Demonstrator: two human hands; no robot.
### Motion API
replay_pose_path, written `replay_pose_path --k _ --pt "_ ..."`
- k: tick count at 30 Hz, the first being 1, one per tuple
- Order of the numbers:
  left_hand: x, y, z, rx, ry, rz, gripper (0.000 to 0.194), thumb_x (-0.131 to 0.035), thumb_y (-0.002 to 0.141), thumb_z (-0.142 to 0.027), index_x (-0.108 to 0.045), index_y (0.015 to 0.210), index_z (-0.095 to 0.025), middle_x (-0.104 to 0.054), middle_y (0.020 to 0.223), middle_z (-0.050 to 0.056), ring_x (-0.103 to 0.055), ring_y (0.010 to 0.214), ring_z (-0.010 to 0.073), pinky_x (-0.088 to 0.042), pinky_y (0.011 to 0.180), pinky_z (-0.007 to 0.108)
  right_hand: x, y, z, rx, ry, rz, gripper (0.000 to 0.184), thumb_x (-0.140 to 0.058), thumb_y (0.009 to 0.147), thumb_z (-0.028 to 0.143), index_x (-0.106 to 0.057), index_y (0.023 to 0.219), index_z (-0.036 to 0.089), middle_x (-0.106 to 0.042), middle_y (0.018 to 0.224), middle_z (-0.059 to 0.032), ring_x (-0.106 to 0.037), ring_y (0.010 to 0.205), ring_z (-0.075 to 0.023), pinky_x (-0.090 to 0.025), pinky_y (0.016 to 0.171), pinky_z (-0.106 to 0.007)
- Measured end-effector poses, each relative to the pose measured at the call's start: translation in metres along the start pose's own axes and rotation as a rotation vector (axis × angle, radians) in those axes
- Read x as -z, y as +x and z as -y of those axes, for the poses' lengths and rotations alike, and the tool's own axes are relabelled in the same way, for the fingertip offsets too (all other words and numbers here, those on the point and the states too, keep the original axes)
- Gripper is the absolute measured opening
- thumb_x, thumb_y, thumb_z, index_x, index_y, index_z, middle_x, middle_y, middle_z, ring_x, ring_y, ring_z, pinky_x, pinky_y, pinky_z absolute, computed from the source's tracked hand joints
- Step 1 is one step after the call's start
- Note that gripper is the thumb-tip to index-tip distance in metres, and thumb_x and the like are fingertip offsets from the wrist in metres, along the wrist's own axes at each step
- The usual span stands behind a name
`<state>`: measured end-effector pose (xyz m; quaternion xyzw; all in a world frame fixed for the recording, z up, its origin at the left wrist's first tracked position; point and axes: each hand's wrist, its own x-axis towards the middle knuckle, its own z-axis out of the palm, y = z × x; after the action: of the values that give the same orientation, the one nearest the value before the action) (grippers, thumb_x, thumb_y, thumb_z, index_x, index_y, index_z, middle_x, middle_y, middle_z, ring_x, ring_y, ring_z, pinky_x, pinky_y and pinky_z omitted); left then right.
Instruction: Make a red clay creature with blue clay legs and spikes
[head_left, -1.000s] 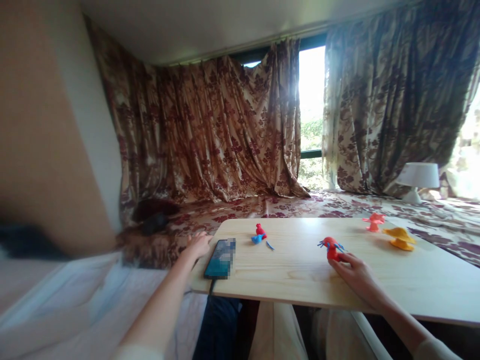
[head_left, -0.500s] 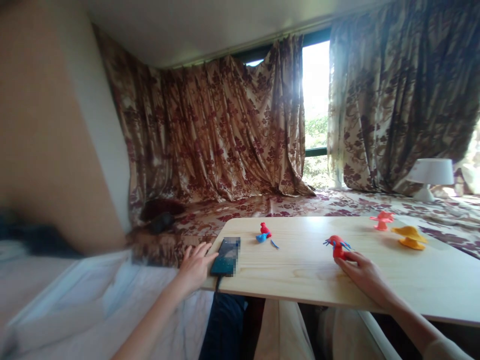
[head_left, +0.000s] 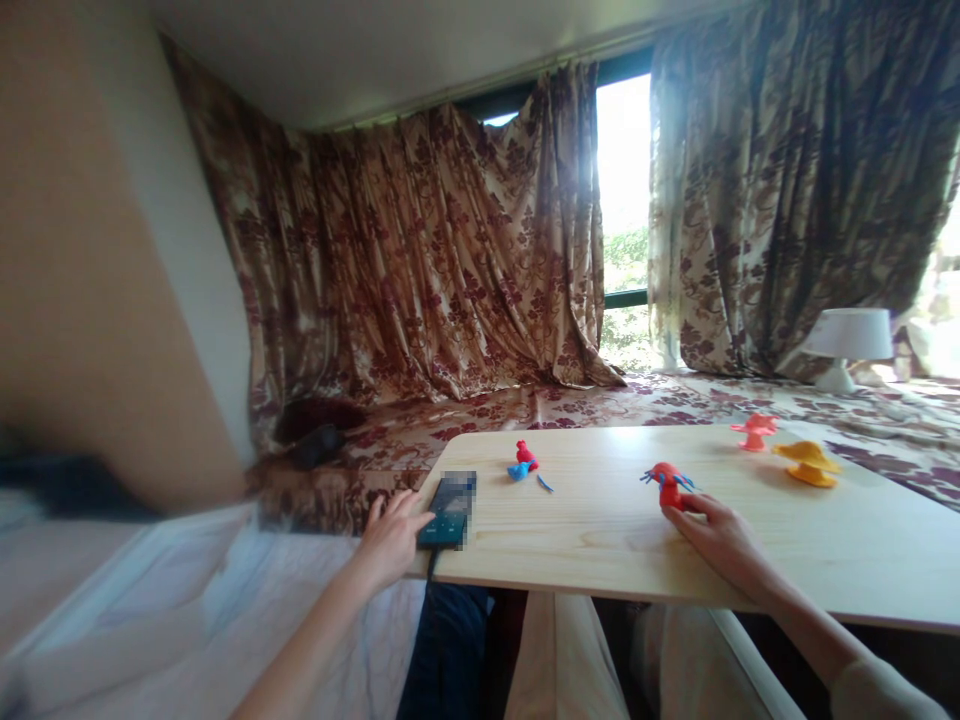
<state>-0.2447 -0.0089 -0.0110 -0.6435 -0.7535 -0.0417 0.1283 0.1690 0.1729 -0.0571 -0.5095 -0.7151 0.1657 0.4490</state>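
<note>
My left hand (head_left: pixel 391 538) lies at the left edge of the table with its fingers apart, and its thumb reaches onto the dark phone (head_left: pixel 448 512). A cable runs from the phone's near end over the table edge. On the right, my right hand (head_left: pixel 716 535) pinches the base of a red modelling-clay figure (head_left: pixel 667 490) between thumb and fingers. The figure stands upright on the table, with a rounded orange-red top and thin blue strands. Left of it are a red clay lump (head_left: pixel 526 456), a blue clay piece (head_left: pixel 518 471) touching it, and a thin blue strip (head_left: pixel 545 484).
At the far right of the pale wooden table (head_left: pixel 570 545) stand a coral-pink clay figure (head_left: pixel 755 432) and a yellow one (head_left: pixel 808 464). Behind are a white lamp (head_left: pixel 851 335) and patterned curtains (head_left: pixel 450 270). My legs are under the table.
The view has shifted slightly, so the table things appear a little further left and up. My left thumb reaches onto the phone, whose screen now shows small light marks. My right hand keeps its hold.
</note>
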Motion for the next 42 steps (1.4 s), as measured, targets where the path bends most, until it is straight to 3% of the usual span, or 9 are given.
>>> replay_pose_path --k 15,20,30,35,39,42 --pt "0.011 0.009 -0.031 -0.075 -0.048 0.023 0.055 -0.035 0.073 -0.005 -0.065 0.116 -0.024 -0.052 0.137 0.012 -0.036 0.133 0.0275 -0.015 0.108 0.059 -0.002 0.000 -0.003 0.027 -0.004 -0.008 0.035 -0.052 0.069 0.051 -0.071 0.071 0.021 -0.071 0.086 -0.0093 -0.066 0.079 -0.0293 -0.049 0.066 -0.036" --pt "0.021 -0.004 -0.029 -0.092 -0.041 -0.007 0.053 -0.037 0.074 -0.005 -0.067 0.112 -0.026 -0.054 0.135 0.011 -0.037 0.132 0.0278 -0.016 0.108 0.058 -0.001 -0.001 -0.002 0.032 0.017 0.001 0.037 -0.051 0.070 0.050 -0.071 0.072 0.019 -0.070 0.087 -0.0100 -0.066 0.081 -0.0298 -0.049 0.068 -0.036" --pt "0.029 -0.021 -0.013 0.045 0.031 -0.157 0.049 -0.030 0.083 -0.010 -0.059 0.121 -0.022 -0.059 0.128 0.011 -0.045 0.125 0.0249 -0.021 0.106 0.053 -0.003 0.001 -0.009 0.029 0.010 0.001 0.035 -0.053 0.070 0.050 -0.071 0.072 0.020 -0.070 0.088 -0.0107 -0.065 0.083 -0.0305 -0.047 0.071 -0.037" --pt "0.031 -0.018 -0.028 0.218 0.010 -0.102 0.049 -0.032 0.089 -0.030 -0.045 0.134 -0.016 -0.060 0.126 0.015 -0.048 0.119 0.0284 -0.022 0.104 0.054 -0.003 0.002 -0.010 0.028 0.029 0.005 0.036 -0.053 0.068 0.051 -0.072 0.073 0.020 -0.070 0.085 -0.0101 -0.065 0.080 -0.0300 -0.048 0.069 -0.038" --pt "0.026 -0.013 -0.044 0.324 0.004 -0.046 0.072 -0.038 0.082 -0.055 -0.035 0.140 -0.012 -0.064 0.117 0.019 -0.052 0.113 0.0344 -0.025 0.099 0.054 -0.003 0.002 -0.008 0.030 0.016 0.003 0.037 -0.053 0.069 0.052 -0.071 0.072 0.020 -0.070 0.084 -0.0092 -0.065 0.078 -0.0294 -0.048 0.066 -0.036" --pt "0.017 -0.008 -0.054 0.364 0.009 -0.036 0.082 -0.039 0.077 -0.064 -0.033 0.141 -0.012 -0.064 0.115 0.022 -0.053 0.111 0.0369 -0.024 0.097 0.055 -0.003 0.001 -0.008 0.041 0.005 -0.010 0.036 -0.053 0.069 0.051 -0.072 0.072 0.021 -0.070 0.085 -0.0095 -0.065 0.079 -0.0294 -0.048 0.064 -0.036"
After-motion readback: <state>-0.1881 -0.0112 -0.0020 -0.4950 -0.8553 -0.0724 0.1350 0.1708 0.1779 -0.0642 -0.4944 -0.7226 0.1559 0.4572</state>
